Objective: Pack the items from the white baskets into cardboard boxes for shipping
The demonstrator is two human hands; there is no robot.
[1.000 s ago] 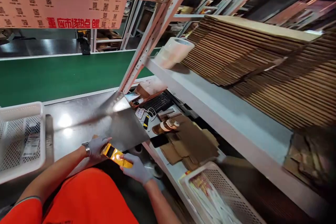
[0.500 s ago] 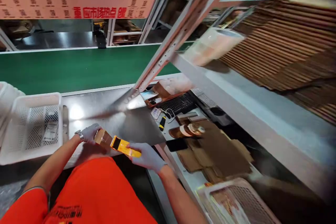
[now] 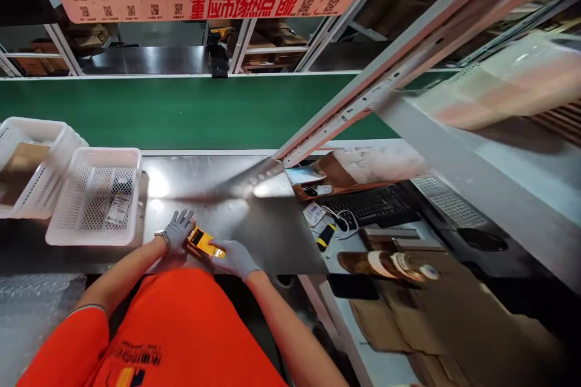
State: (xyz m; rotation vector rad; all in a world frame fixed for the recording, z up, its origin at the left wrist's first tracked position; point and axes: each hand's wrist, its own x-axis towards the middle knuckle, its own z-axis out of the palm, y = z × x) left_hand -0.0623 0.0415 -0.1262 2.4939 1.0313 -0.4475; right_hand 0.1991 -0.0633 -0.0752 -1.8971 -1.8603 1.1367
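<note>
Gloved fingers of right hand (image 3: 233,258) wrap rear of yellow handheld tool (image 3: 205,243), low over metal worktop (image 3: 227,211). Tool's long axis slants up and leftward from right palm, dark-marked end just beside left hand (image 3: 178,228). Left fingers spread, extended, pinching nothing visible; contact with worktop impossible to tell. White basket (image 3: 91,239) stands left of both hands.

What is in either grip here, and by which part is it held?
The right grip holds the yellow tool by the end away from its black patch. The left grip is spread open, holding nothing visible.
</note>
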